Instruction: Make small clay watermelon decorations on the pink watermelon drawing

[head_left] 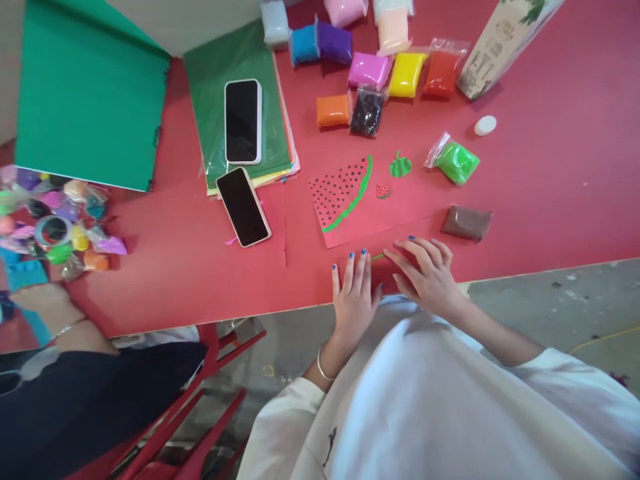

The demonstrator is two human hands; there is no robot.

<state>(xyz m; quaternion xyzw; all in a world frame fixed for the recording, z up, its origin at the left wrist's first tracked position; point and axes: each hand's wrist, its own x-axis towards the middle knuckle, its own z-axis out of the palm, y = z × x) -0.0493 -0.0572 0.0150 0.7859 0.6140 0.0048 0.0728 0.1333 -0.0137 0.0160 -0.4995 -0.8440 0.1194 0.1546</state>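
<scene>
**Rolling a green clay strand at the bench edge**

A thin green clay strand (pixel 379 256) lies on the red bench (pixel 175 267) between both hands. The left hand (pixel 354 293) and right hand (pixel 425 273) rest flat, grip released. The watermelon picture (pixel 340 193) sits just beyond; judging by this, rolling continues with light, even pressure.

Just one view here, a head cam that looked steeply down over the person's white-shirted chest at the near edge of the red table (pixel 550 187). It sat fairly close, faced away from the body, and caught floor just below that table edge.
</scene>
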